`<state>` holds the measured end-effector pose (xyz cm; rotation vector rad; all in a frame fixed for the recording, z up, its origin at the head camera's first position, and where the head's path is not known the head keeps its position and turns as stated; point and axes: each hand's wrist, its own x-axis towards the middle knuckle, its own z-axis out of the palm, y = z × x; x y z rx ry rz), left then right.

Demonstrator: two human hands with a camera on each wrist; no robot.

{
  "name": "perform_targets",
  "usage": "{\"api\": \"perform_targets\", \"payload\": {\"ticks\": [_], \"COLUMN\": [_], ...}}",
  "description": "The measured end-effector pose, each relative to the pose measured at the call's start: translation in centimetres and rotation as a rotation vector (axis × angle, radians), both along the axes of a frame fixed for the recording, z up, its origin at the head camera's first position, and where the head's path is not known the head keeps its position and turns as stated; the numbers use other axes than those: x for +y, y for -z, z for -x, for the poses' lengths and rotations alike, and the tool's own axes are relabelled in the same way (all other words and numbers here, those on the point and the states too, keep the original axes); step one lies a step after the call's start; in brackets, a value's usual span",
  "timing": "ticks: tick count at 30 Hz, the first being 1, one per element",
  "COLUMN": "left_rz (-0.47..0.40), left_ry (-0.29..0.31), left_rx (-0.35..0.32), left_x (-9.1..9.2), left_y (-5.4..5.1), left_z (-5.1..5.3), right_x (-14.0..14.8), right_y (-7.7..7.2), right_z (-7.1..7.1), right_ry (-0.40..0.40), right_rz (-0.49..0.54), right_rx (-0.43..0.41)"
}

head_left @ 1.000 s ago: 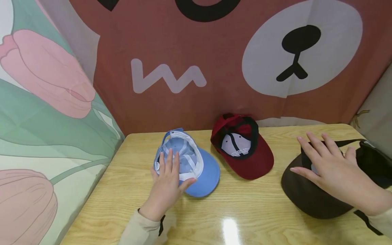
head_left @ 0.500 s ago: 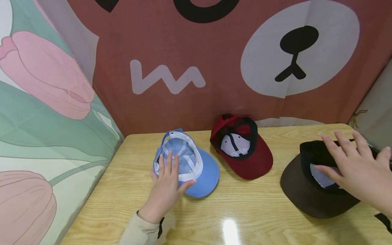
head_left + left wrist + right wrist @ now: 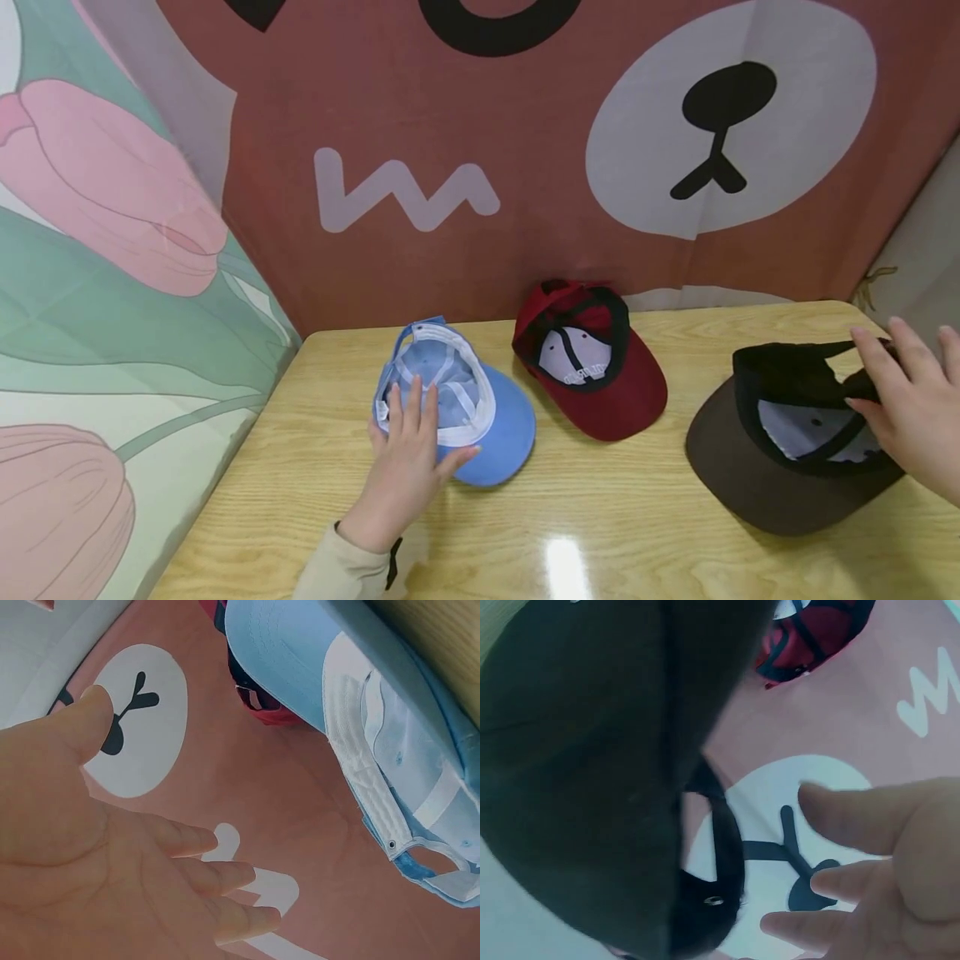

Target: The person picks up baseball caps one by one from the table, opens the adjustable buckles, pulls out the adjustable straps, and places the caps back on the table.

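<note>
A light blue baseball cap (image 3: 510, 425) lies upside down on the left, its pale lining showing. My left hand (image 3: 405, 467) is spread above its near left side; in the left wrist view the fingers (image 3: 217, 877) are extended and apart from the cap. On the right rests an upturned dark brown cap (image 3: 765, 483) with a black inner band and a strap at its back. Over that cap's right side I hold my right hand (image 3: 915, 408), partly cut off by the frame edge. The right wrist view shows its fingers (image 3: 802, 930) extended, gripping nothing.
Between the two lies a dark red cap (image 3: 637, 392), also upside down, near the back of the wooden table (image 3: 600, 517). A brown cloth with a bear print (image 3: 540, 250) hangs behind, and a floral cloth (image 3: 60, 350) hangs on the left.
My right hand has moved rightward across the brown cap, uncovering its brim and inside. The left hand stays over the blue cap, and all three caps keep their places.
</note>
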<state>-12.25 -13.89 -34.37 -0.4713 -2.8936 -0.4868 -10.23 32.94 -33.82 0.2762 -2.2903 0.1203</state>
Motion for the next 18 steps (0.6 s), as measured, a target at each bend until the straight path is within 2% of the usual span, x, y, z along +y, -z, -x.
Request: {"api": "perform_targets", "payload": {"ticks": [2, 7, 10, 13, 18], "left_rz": [0.004, 0.014, 0.008, -0.007, -0.029], "left_ry": [0.000, 0.003, 0.001, -0.009, -0.022], "left_rx": [0.009, 0.028, 0.023, 0.010, -0.009], "left_x": [0.0, 0.0, 0.0, -0.1, 0.0], "left_y": [0.1, 0.1, 0.0, -0.2, -0.5], "left_z": [0.0, -0.1, -0.1, 0.0, 0.1], "right_x": [0.4, 1.5, 1.9, 2.2, 2.7], "right_y": [0.1, 0.6, 1.0, 1.4, 1.8], "right_z": [0.2, 0.7, 1.0, 1.3, 1.5], "right_ry": [0.010, 0.048, 0.065, 0.074, 0.098], "right_rz": [0.008, 0.010, 0.064, 0.128, 0.162], "right_rx": [0.004, 0.081, 0.104, 0.095, 0.057]}}
